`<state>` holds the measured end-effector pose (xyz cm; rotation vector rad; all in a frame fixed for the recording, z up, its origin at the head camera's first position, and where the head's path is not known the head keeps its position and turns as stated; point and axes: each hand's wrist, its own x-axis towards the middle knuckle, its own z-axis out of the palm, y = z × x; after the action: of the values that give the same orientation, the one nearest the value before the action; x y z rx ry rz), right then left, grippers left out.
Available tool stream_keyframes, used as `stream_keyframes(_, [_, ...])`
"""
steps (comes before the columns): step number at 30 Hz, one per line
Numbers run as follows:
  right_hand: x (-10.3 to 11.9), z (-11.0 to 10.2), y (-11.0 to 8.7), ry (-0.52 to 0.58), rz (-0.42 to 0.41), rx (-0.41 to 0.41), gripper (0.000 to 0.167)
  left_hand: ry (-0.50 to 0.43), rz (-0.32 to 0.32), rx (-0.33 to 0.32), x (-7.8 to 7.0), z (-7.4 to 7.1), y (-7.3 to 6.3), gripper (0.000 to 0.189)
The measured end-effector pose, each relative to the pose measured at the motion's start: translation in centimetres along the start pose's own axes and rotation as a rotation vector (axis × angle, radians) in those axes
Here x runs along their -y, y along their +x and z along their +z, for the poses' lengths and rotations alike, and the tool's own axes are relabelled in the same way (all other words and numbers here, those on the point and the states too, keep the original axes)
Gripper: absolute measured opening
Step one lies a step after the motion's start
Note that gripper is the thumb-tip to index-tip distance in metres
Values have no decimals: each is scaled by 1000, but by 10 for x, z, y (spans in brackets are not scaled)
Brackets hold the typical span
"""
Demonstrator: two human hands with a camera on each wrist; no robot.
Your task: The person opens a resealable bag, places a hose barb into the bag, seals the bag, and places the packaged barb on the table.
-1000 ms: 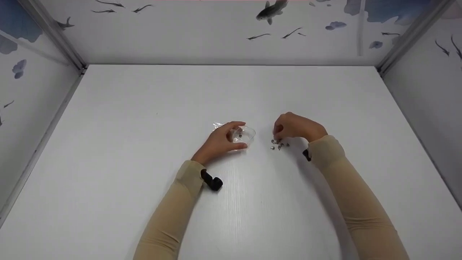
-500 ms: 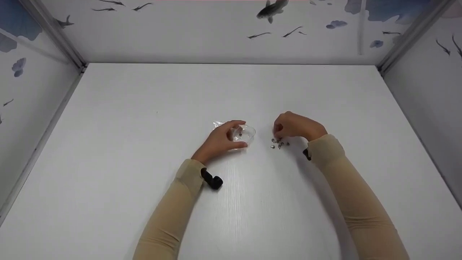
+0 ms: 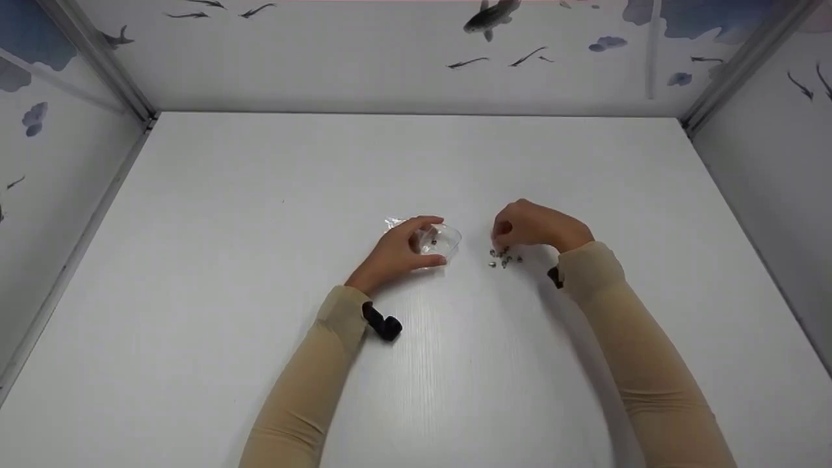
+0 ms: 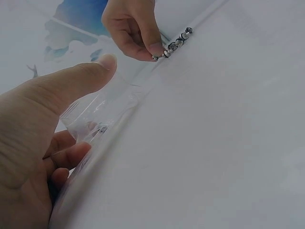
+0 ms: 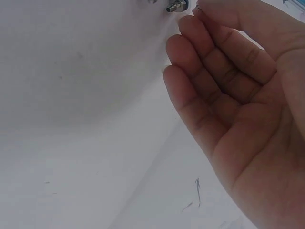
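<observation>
My left hand holds a clear plastic zip bag between thumb and fingers, its mouth spread wide toward the right. One small metal piece shows inside it. To the right, my right hand reaches down with thumb and forefinger together at a small pile of silver metal fittings. At those fingertips a tiny metal piece is pinched. The right wrist view shows one fitting with a narrow ridged stem beside the fingertips; the other fingers are loosely bent.
Both hands work over a white table. Patterned panels stand along its back and sides. A black wrist camera juts from the left cuff, and another black piece from the right.
The head view has shifted very slightly. Both hands stay in nearly the same places, the left on the bag and the right at the fittings.
</observation>
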<state>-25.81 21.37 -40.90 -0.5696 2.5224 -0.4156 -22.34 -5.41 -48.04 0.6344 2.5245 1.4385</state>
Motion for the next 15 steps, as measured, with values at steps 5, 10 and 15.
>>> stream_keyframes(5, [3,-3,-1,8,5,-16,15,-3,-7,1,1,1,1,70])
stream_keyframes(10, [9,-6,-1,1,-4,-31,14,5,-4,1,0,0,1,71])
stream_keyframes(15, [15,-8,0,14,-48,-48,15,10,-3,1,1,0,0,70])
